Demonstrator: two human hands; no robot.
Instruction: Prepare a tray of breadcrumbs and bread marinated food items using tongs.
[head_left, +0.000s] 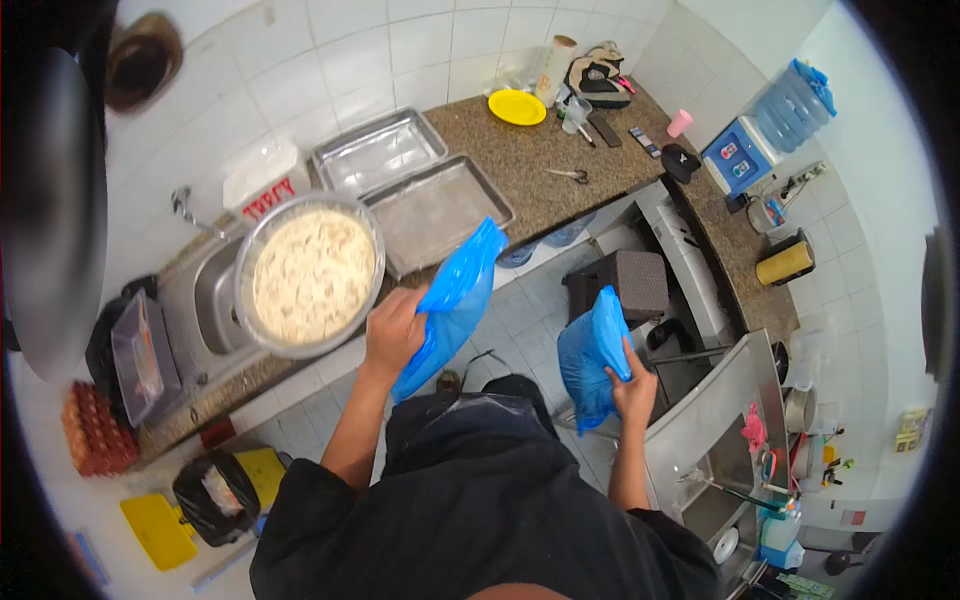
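Observation:
My left hand (395, 334) grips the top of a blue plastic bag (452, 307), which hangs in front of the counter. On the other side, my right hand (634, 386) holds a second blue plastic bag (592, 367) by its upper edge; this one looks full, its contents not identifiable. Left of my left hand, a large round bowl (313, 277) of pale, lumpy batter or dough stands by the sink. Two metal trays (435, 214) (381, 152) lie side by side behind the bags.
A steel sink (217, 300) adjoins the bowl. On the granite counter (517, 161) lie scissors (571, 175) and a yellow plate (517, 107). A brown woven-pattern stool (637, 285) stands beyond the right bag. At right is a steel sink unit (705, 450); a black-lined bin (217, 499) sits lower left.

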